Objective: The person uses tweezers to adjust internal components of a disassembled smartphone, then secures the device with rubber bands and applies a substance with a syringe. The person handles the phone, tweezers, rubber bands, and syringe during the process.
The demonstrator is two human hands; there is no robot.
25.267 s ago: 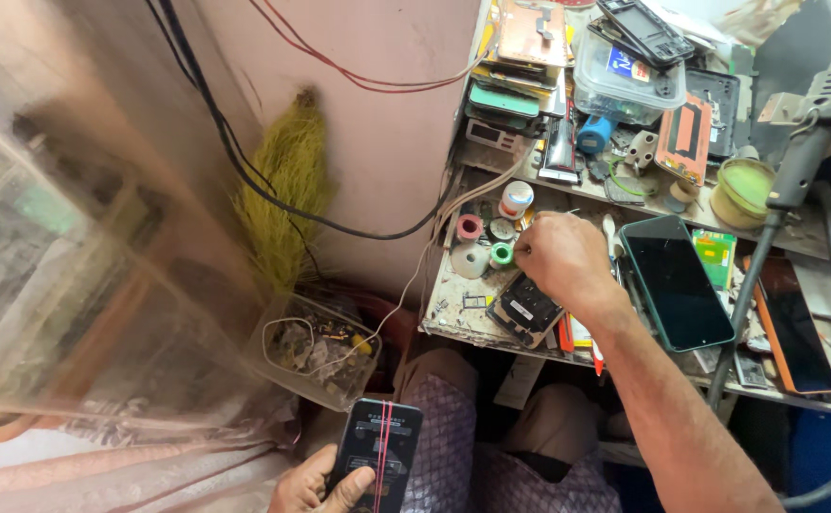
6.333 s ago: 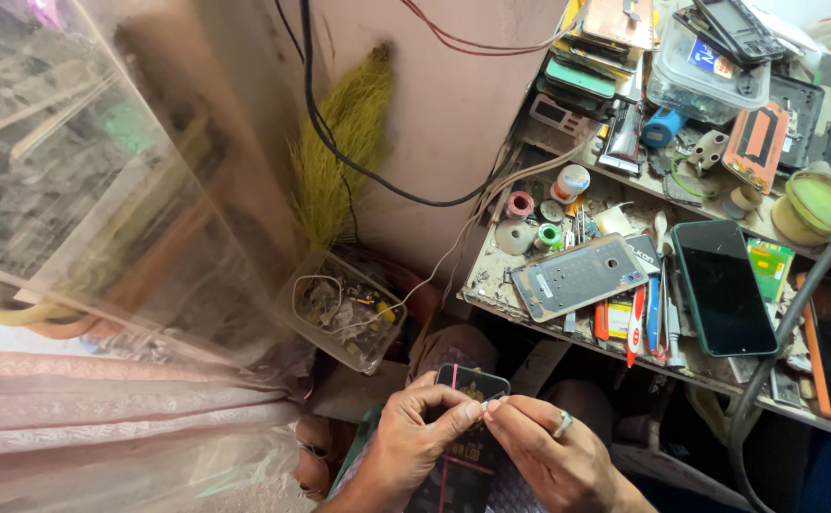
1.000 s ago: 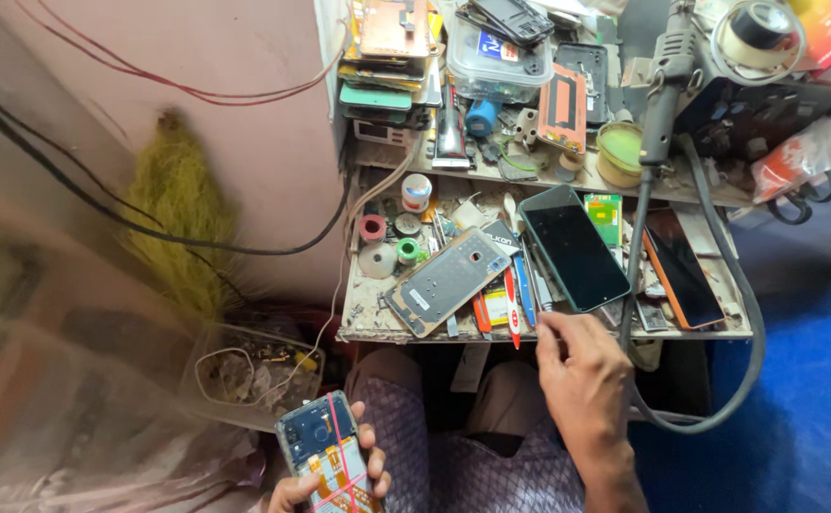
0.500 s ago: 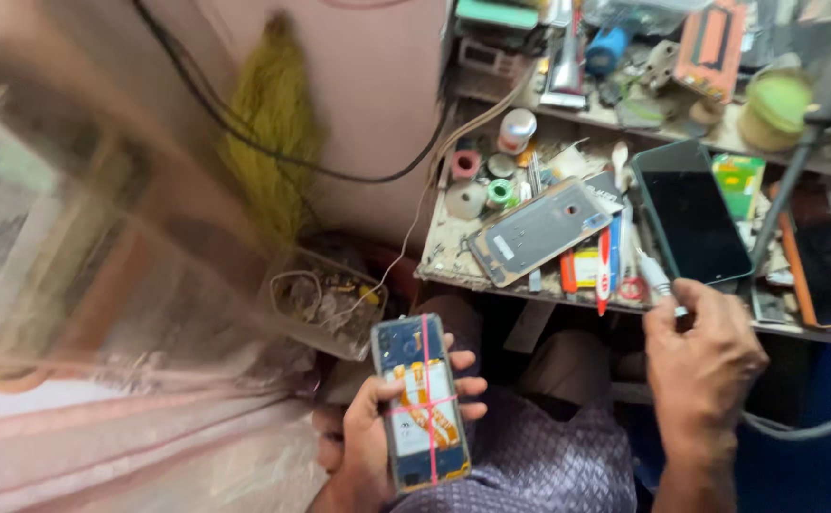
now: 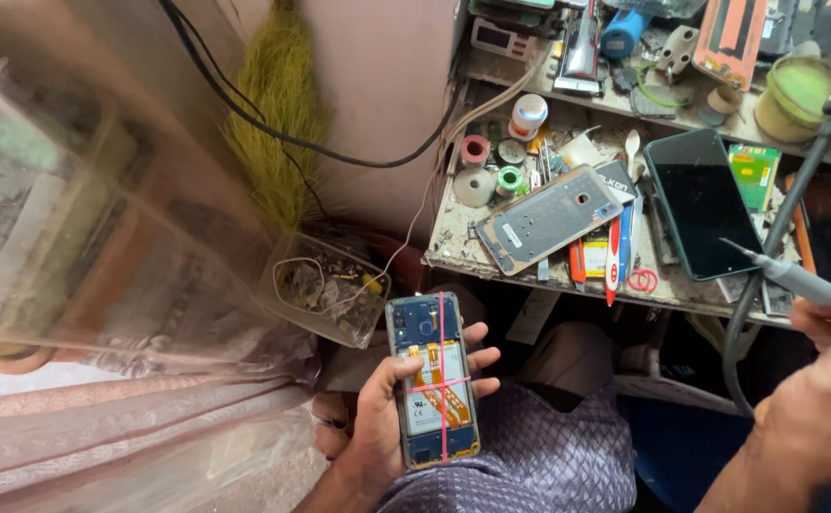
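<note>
the left hand (image 5: 377,427) is wrapped around an opened smartphone (image 5: 432,380), back cover off, battery and flex cables exposed, red rubber bands crossed over it; it is held over the lap, below the front edge of the workbench (image 5: 453,237). the right hand (image 5: 819,418) is closed around a soldering iron (image 5: 791,275), tip pointing left near the bench's front right edge. a grey back cover (image 5: 548,218) lies mid-bench, a dark-screened phone (image 5: 700,201) to its right.

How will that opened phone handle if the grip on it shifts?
Probably stiff and light: the opened phone sits flat in the left hand. Likely fragile, with battery and orange flex bare. The red bands around it may add grip.
</note>
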